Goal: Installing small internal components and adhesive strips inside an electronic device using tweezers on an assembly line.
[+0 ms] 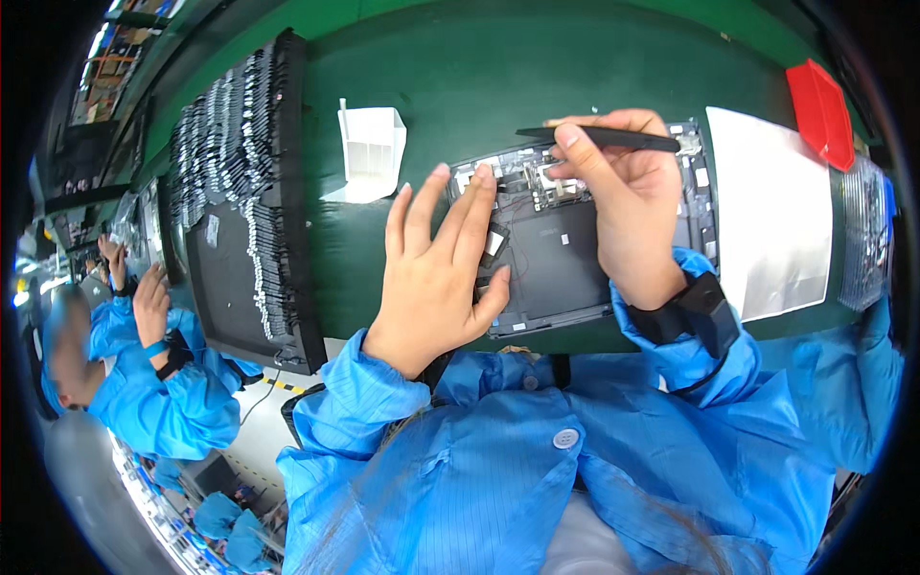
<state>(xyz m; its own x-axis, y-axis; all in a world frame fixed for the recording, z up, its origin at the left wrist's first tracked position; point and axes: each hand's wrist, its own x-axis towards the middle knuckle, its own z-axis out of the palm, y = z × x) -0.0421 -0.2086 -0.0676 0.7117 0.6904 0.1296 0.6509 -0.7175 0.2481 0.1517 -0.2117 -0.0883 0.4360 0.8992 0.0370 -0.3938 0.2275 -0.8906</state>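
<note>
In front of me on the green bench lies an opened laptop chassis (551, 273), dark grey, with small metal parts and thin wires along its far side. My left hand (431, 254) rests on its left part, fingers spread, fingertips at the far left corner. A small black piece with a white label (494, 244) shows beside that hand. Over the right half, my right hand (628, 192) grips black tweezers (623, 139), held nearly level with the tip pointing left. The palm hides part of the chassis beneath it.
To the left stands a black tray (225, 268) with rows of small dark parts. A white paper pouch (372, 153) lies near it. On the right are a white sheet (771, 220), a red bin (819, 115) and stacked clear trays (865, 235). A co-worker (144, 374) sits far left.
</note>
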